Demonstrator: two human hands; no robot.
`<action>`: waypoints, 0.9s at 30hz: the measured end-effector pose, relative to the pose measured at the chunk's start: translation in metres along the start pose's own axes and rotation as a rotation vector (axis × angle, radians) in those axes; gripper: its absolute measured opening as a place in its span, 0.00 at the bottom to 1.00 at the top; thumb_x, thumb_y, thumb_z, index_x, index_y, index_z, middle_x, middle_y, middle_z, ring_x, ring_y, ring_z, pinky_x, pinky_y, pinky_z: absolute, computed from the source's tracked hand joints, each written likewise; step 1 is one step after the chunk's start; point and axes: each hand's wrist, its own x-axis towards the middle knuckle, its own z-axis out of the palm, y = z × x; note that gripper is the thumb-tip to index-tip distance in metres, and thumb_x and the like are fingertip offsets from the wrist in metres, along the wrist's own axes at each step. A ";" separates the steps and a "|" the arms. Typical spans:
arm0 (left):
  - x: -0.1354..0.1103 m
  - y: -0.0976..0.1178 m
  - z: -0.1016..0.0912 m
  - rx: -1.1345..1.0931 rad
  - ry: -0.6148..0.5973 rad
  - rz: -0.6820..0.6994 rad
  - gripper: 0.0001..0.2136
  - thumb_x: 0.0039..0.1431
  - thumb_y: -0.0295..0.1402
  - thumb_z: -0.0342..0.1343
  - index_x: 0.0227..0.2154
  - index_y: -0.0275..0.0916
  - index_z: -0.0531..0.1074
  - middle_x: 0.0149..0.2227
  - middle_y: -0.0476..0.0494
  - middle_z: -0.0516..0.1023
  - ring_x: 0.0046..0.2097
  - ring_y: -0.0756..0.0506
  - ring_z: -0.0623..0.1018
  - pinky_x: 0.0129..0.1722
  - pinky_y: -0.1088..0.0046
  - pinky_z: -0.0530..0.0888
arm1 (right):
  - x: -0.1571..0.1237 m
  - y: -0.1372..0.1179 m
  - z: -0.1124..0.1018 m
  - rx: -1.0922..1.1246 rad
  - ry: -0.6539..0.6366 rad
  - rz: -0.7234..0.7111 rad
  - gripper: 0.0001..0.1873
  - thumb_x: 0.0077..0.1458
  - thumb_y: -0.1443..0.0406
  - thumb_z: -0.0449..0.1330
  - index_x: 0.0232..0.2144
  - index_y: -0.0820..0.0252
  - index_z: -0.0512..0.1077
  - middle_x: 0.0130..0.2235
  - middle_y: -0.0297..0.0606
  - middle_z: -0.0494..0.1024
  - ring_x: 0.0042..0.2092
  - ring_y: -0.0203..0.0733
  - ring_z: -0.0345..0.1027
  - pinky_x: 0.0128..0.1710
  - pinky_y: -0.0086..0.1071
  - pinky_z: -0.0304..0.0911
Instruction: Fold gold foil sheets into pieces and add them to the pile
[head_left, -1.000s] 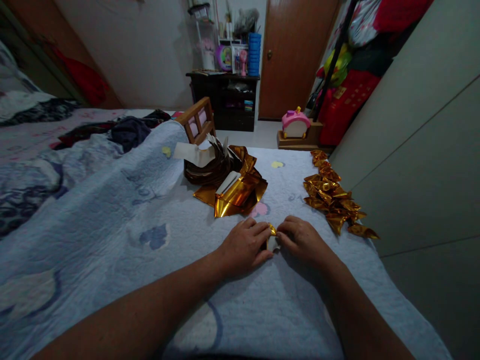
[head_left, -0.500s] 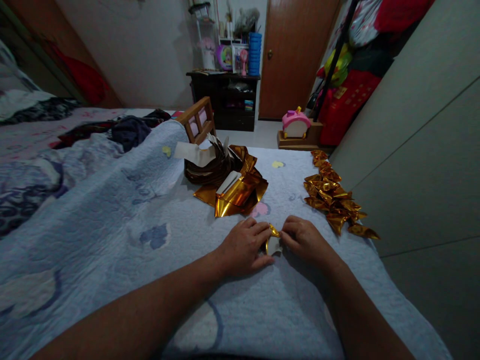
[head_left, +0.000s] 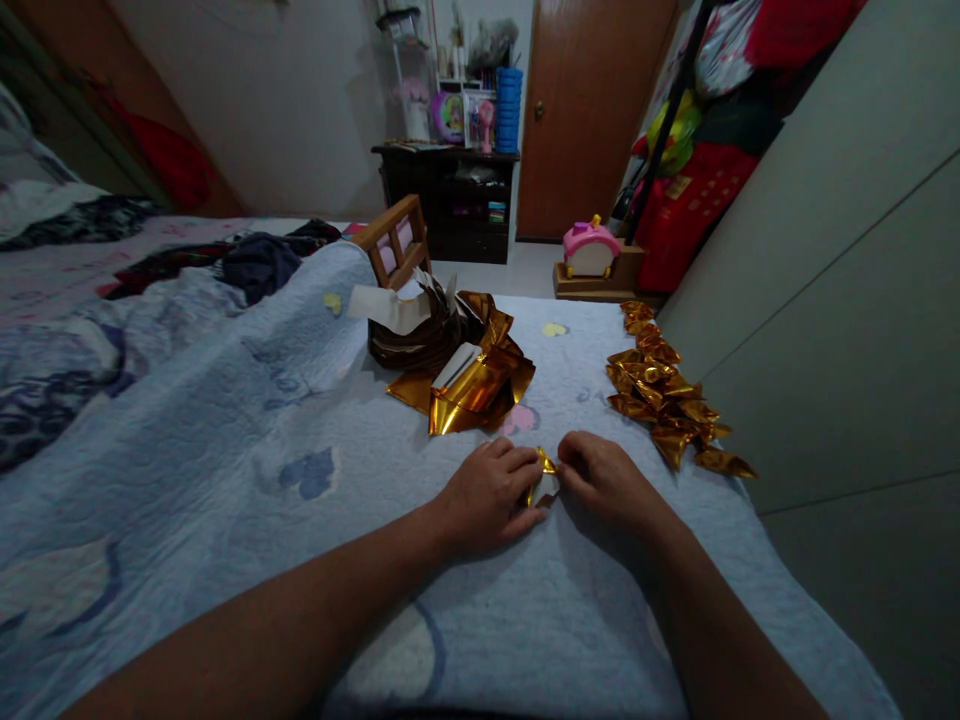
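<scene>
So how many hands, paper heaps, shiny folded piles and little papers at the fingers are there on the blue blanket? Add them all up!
Hands: 2, the left hand and the right hand
Paper heap: 1
Shiny folded pile: 1, its pieces overlap too much to count
Little paper at the fingers: 1
Total: 5

Left hand (head_left: 491, 495) lies palm down, right hand (head_left: 609, 482) curled near it, forearms (head_left: 315, 605) converging

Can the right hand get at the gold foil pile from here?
Probably yes: only quilt shows between the right hand and the gold foil pile, though it would likely have to leave the small foil piece first.
</scene>
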 end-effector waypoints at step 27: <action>-0.003 -0.007 -0.001 -0.276 0.293 0.076 0.25 0.51 0.19 0.51 0.53 0.40 0.67 0.46 0.41 0.79 0.46 0.42 0.76 0.50 0.60 0.73 | 0.006 -0.007 0.026 0.118 0.170 -0.148 0.15 0.46 0.78 0.52 0.34 0.55 0.62 0.39 0.37 0.67 0.42 0.43 0.64 0.39 0.33 0.60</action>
